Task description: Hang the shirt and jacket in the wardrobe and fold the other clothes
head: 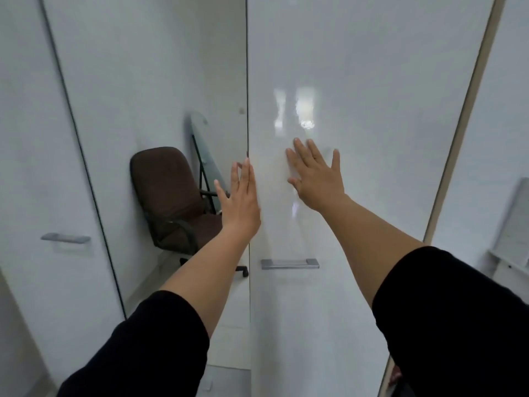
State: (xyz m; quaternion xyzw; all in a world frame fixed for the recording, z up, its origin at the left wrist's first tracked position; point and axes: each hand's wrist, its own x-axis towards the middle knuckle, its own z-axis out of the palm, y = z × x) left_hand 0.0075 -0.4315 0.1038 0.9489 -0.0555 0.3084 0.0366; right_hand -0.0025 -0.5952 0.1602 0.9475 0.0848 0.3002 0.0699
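Note:
A glossy white wardrobe door (357, 81) fills the middle and right of the head view, with a grey bar handle (289, 264) low on it. My right hand (316, 174) lies flat on the door, fingers spread, above the handle. My left hand (240, 199) is open and upright at the door's left edge, its fingertips at that edge. Both hands hold nothing. No shirt, jacket or other clothes are in view.
Another white door (34, 138) with a grey handle (65, 238) stands at the left. Between the doors a brown office chair (171, 199) and a leaning folded frame (203, 156) show. A white piece of furniture (512, 247) stands at the right edge.

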